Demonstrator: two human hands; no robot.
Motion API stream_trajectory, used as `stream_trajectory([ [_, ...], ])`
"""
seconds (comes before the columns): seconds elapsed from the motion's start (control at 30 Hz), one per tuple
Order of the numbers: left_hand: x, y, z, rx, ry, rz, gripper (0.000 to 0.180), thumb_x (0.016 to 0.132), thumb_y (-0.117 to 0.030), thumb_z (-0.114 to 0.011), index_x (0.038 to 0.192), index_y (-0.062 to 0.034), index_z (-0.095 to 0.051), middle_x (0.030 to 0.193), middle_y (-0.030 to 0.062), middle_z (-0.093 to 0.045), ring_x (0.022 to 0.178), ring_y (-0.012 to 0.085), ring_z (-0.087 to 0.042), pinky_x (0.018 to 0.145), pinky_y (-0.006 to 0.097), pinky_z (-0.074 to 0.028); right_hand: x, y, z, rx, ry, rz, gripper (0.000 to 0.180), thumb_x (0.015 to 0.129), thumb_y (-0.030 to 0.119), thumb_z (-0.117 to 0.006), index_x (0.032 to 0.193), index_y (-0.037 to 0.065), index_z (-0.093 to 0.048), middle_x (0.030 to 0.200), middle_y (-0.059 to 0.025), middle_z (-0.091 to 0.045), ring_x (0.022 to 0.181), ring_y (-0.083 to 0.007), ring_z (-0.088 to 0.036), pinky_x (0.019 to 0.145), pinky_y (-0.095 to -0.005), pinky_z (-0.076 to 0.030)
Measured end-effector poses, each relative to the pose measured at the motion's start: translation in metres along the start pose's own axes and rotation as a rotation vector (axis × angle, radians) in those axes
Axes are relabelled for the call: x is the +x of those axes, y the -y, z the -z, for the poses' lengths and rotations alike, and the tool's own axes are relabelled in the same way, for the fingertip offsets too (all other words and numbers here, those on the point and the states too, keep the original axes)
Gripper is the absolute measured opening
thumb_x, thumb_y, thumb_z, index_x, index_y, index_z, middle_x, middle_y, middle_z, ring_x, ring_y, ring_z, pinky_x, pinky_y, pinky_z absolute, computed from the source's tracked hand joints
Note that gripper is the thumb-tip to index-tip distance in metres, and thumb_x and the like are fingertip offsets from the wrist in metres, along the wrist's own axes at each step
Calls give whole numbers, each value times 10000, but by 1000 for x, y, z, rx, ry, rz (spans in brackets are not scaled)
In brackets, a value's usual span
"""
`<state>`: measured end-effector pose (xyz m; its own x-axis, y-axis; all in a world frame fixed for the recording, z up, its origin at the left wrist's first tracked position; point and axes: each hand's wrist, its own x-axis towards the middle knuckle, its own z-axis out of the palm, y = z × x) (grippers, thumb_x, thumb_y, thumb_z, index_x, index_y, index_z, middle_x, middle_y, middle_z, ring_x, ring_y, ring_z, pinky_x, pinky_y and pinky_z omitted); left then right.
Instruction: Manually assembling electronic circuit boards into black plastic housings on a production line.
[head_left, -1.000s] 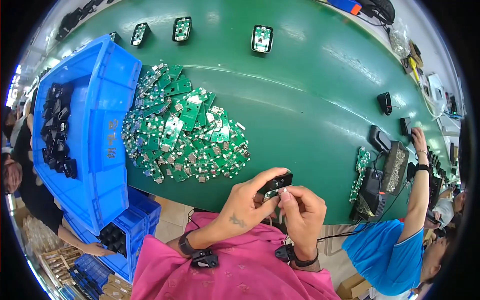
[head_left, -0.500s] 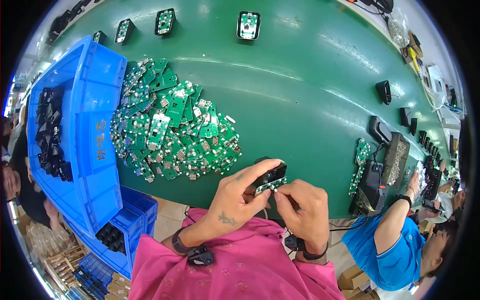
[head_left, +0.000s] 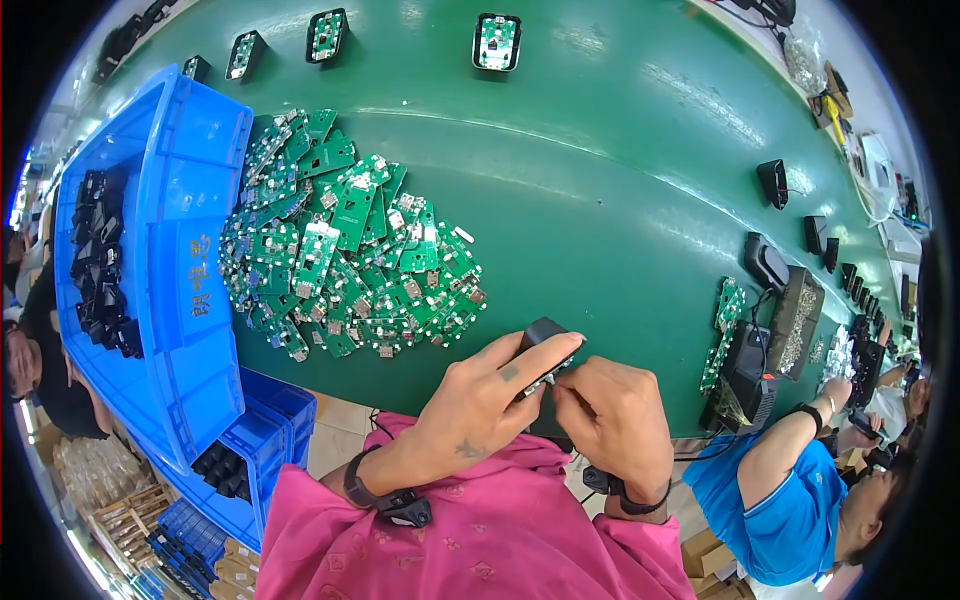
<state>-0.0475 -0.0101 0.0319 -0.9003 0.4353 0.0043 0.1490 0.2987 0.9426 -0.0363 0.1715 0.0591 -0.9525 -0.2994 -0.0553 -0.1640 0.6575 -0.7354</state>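
Observation:
My left hand (head_left: pixel 478 402) is closed around a black plastic housing (head_left: pixel 543 331), its dark back turned up and away from me. Fingers cover most of the housing's open side, where a bit of a circuit board shows. Close by, my right hand (head_left: pixel 620 420) has thumb and forefinger pinched together at that side; what they hold, if anything, is too small and hidden to make out. To the left of my hands lies a large heap of green circuit boards (head_left: pixel 350 215) with metal connectors.
A blue crate (head_left: pixel 200 150) with black housings (head_left: pixel 100 260) stands left. Housings with boards (head_left: pixel 497 45) line the far side. At right are a few boards (head_left: pixel 722 335), a black box (head_left: pixel 742 365) and a tray of small metal parts (head_left: pixel 797 325). A co-worker in blue (head_left: pixel 770 500) sits there.
My left hand has tilted the housing, so its back now faces up and the board inside is mostly hidden. My right hand has shifted slightly right and stays pinched beside it.

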Motion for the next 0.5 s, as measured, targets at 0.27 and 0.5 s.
stream_trajectory([
  [0.27, 1, 0, -7, 149, -2, -71, 634, 807, 11, -632, 1401, -173, -508, 1110, 184, -589, 730, 320, -654, 600, 399, -578, -1, -2, -1, 63, -36, -67, 46, 751, 13, -658, 778, -21, -644, 683, -144, -606, 581, -307, -603, 535, -381, -455],
  [0.5, -2, 4, -19, -50, -63, 63, 573, 812, 93, -617, 1354, -79, -550, 1110, 152, -621, 773, 193, -675, 591, 322, -559, 2, 5, 2, 98, -16, -102, 71, 854, 32, -612, 794, -4, -599, 718, -146, -600, 620, -321, -610, 551, -411, -472],
])
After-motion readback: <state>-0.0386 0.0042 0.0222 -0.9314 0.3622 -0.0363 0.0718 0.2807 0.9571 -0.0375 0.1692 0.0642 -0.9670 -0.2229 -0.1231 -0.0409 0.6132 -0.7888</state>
